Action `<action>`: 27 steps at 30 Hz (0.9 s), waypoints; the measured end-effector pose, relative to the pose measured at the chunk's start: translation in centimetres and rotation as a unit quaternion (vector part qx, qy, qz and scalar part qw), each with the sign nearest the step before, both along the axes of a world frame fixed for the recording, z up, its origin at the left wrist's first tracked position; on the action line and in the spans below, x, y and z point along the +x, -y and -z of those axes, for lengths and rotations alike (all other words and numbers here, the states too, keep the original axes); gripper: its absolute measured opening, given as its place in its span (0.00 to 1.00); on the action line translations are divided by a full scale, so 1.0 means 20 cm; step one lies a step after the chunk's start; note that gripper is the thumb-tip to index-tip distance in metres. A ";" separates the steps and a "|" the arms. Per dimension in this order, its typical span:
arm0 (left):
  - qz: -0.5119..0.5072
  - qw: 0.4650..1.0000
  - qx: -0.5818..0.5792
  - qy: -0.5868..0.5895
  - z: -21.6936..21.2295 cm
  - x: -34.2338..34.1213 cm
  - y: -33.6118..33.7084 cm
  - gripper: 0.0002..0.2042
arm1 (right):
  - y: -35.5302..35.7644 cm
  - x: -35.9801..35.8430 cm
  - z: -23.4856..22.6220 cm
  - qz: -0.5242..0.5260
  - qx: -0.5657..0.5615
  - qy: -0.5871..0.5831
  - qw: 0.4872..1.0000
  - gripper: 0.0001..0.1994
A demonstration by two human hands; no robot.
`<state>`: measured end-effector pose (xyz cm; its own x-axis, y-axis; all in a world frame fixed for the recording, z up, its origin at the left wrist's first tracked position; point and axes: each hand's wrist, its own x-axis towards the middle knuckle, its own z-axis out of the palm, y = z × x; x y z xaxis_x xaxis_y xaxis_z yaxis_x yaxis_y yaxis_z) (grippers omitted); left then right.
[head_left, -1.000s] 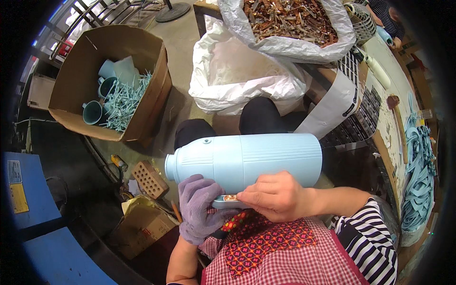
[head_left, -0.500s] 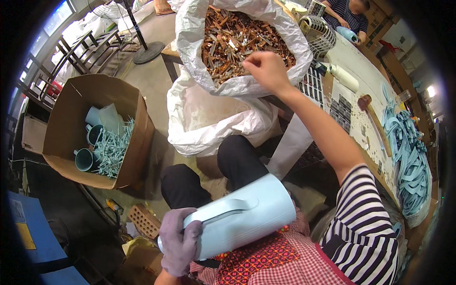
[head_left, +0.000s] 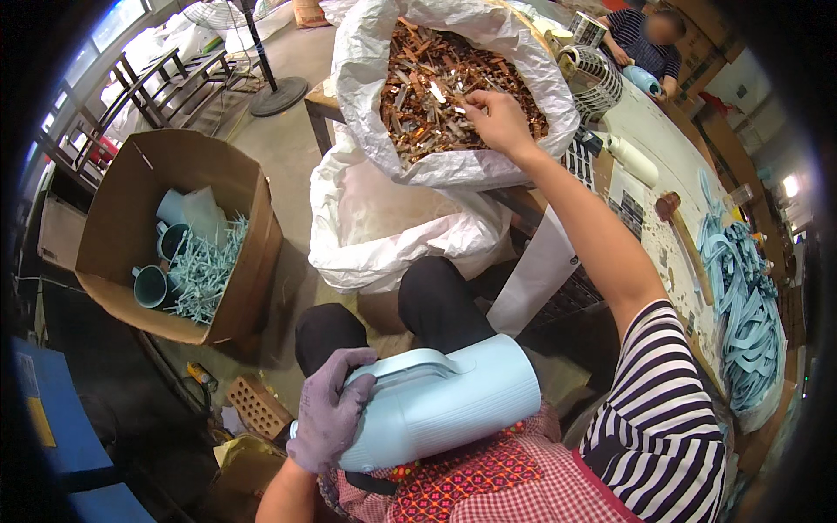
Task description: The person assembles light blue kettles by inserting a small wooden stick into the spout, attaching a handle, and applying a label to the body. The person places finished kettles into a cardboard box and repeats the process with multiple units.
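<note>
My left hand [head_left: 330, 410], in a grey-purple glove, grips a light blue plastic jug [head_left: 453, 397] near one end of its handle. The jug lies on its side across my lap, handle up. My bare right hand [head_left: 501, 124] is over an open white woven sack [head_left: 357, 96], fingers pinched together at the heap of small coppery and grey metal strips [head_left: 427, 65]. A small pale piece shows by the fingertips, but I cannot make out whether they hold it.
A cardboard box [head_left: 231, 305] with light blue cups and thin plastic pieces stands left. Below the sack is another white sack [head_left: 384, 266]. The right-hand table [head_left: 676, 187] bears a hammer [head_left: 684, 235] and light blue strips [head_left: 745, 305]. A person [head_left: 649, 44] handles a blue jug at the far right.
My right hand has lowered onto the metal strips and shifted slightly right, its fingers closing together. The jug has tilted a little, its right end lower, still in my left hand.
</note>
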<state>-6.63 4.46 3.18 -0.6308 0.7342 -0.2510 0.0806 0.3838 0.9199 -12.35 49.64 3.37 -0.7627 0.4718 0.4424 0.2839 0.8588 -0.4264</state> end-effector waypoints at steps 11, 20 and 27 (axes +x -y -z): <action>0.020 0.999 -0.001 0.034 0.07 -0.08 -0.02 0.12 | 1.17 0.61 0.05 -0.435 -0.149 0.096 0.883 0.07; 0.081 0.995 0.032 0.047 0.13 -0.16 0.00 0.15 | 1.18 0.68 0.14 -0.426 -0.067 -0.038 0.902 0.06; 0.009 0.981 0.096 0.168 0.12 -0.13 -0.01 0.14 | 1.15 0.64 0.11 -0.394 -0.265 0.082 0.876 0.04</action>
